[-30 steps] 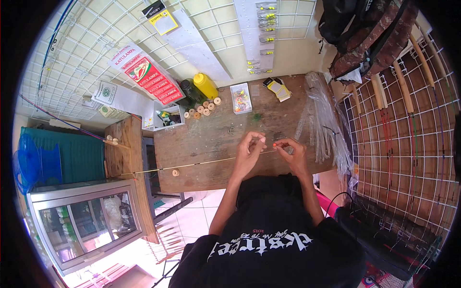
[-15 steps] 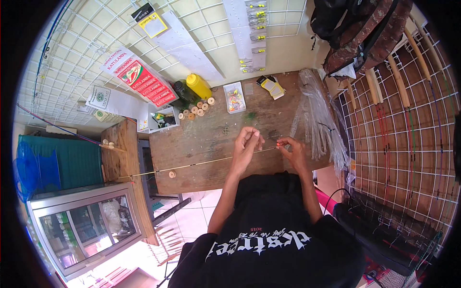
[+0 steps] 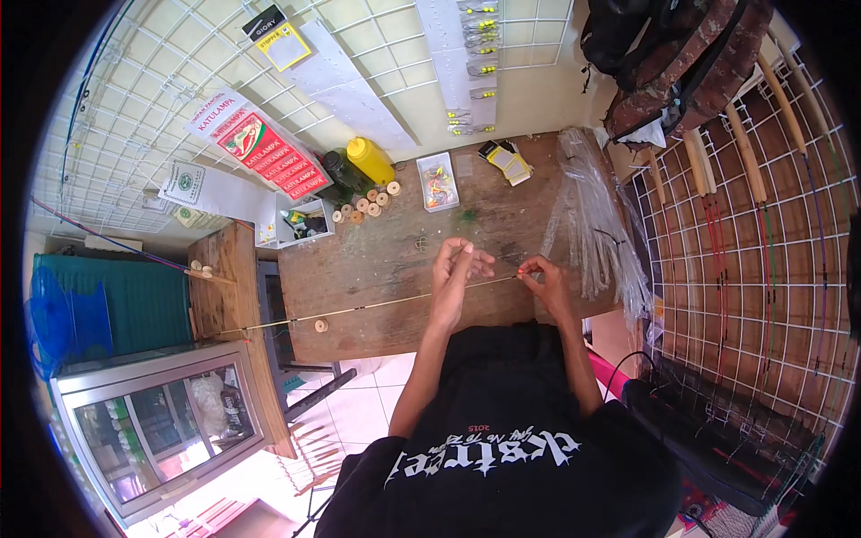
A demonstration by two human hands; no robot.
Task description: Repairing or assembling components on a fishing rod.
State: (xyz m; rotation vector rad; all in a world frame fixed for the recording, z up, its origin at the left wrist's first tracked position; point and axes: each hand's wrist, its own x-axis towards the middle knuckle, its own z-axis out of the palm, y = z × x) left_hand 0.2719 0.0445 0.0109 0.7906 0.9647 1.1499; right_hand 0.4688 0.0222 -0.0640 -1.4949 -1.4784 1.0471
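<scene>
Crosswise (left to right), slender rod [image 3: 395, 301]

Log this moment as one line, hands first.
left hand: fingers curled, grasp unclear | right hand: pinching red bit at end of rod | lone disc: on table

Pale-yellow rod [image 3: 381, 304], dark bands; yellow bottle [image 3: 373, 164]; camouflage bag [image 3: 691, 76].

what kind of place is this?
Likely a small fishing-tackle workshop: a slim pale rod spans the wooden worktable, wooden-handled rods hang at right, and a white box holds small colourful pieces.
</scene>
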